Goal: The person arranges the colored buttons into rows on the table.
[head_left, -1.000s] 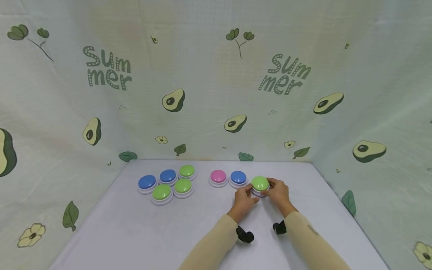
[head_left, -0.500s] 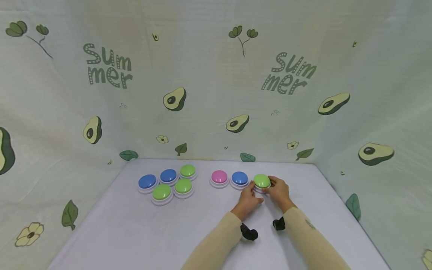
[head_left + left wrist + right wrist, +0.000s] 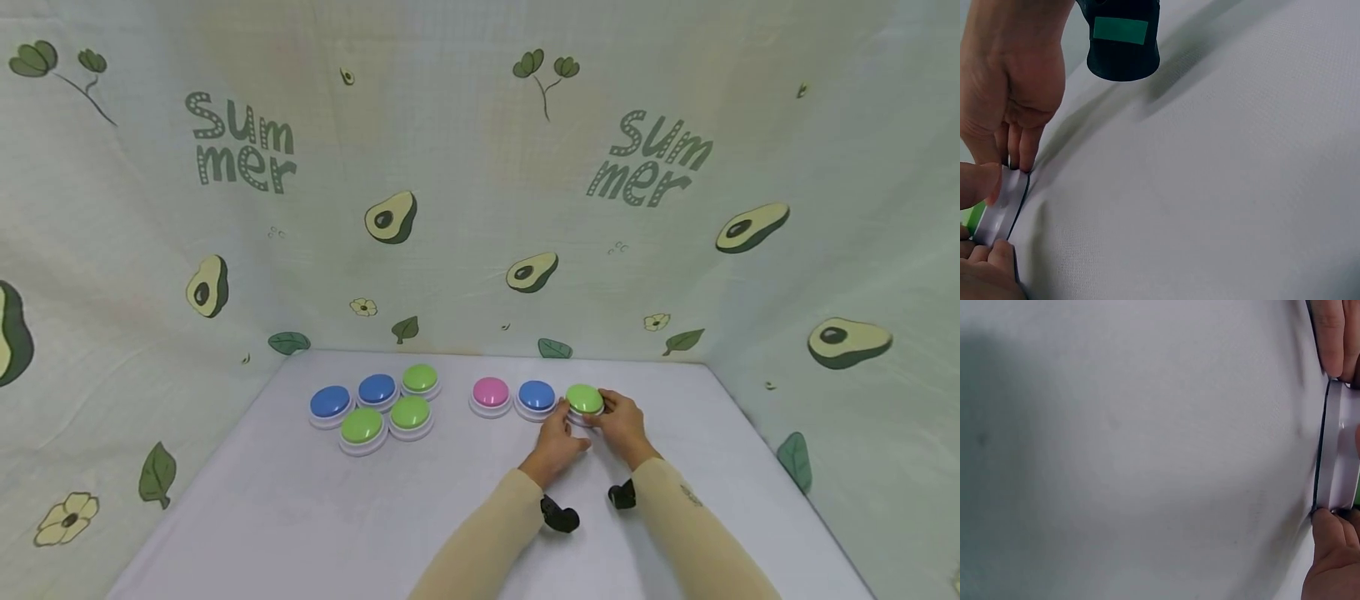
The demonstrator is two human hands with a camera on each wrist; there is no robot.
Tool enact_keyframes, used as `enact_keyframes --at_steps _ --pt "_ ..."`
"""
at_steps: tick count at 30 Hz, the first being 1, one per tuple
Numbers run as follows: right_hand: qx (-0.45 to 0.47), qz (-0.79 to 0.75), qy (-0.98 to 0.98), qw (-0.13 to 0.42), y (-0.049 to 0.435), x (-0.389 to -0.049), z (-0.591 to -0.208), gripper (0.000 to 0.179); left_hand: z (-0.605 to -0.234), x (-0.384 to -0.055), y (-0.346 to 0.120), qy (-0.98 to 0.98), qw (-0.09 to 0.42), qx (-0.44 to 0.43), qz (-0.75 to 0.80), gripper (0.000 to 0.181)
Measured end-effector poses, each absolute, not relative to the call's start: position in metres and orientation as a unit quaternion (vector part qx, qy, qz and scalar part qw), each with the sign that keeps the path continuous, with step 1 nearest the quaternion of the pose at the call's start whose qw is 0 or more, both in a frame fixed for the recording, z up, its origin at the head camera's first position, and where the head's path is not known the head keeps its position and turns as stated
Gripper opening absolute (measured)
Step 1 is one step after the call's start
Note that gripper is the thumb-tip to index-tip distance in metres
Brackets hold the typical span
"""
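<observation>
A round green push button [image 3: 584, 398] on a white base lies on the table with both hands at it. My left hand [image 3: 557, 443] grips the left side of its base, and my right hand [image 3: 622, 427] grips the right side. In the left wrist view the white base [image 3: 1005, 209] shows between the fingers of both hands; its green top is mostly out of frame. The right wrist view catches the rim of the same base [image 3: 1338, 447] at its right edge. Just left of the held button is a blue button [image 3: 536, 395], followed by a pink button [image 3: 491, 392].
Farther left, a cluster holds two blue buttons, one of them the leftmost blue button [image 3: 330, 402], and three green buttons, including the front green button [image 3: 362, 426]. The white table [image 3: 300, 517] meets a printed cloth backdrop [image 3: 465, 150] behind and at both sides.
Both hands have slid the green button a little away from the person, more level with the blue one beside it. The head view has shifted slightly; the other buttons keep their places.
</observation>
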State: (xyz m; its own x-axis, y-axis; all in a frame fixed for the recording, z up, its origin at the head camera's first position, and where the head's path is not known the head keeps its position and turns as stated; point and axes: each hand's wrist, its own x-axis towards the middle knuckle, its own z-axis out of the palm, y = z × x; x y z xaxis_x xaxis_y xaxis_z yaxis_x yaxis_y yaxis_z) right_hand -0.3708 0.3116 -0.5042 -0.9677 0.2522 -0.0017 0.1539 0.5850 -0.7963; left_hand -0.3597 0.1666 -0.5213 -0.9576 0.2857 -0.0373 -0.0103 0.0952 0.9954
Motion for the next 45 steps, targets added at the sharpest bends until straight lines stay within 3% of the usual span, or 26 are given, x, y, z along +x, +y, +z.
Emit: enact_keyframes --at_steps 45 --pt "-0.173 0.445 -0.878 0.033 0.3106 -0.3704 -0.4990 0.073 -0.5238 -0.3577 0.1623 0.781 0.096 0.123 0.605 0.086"
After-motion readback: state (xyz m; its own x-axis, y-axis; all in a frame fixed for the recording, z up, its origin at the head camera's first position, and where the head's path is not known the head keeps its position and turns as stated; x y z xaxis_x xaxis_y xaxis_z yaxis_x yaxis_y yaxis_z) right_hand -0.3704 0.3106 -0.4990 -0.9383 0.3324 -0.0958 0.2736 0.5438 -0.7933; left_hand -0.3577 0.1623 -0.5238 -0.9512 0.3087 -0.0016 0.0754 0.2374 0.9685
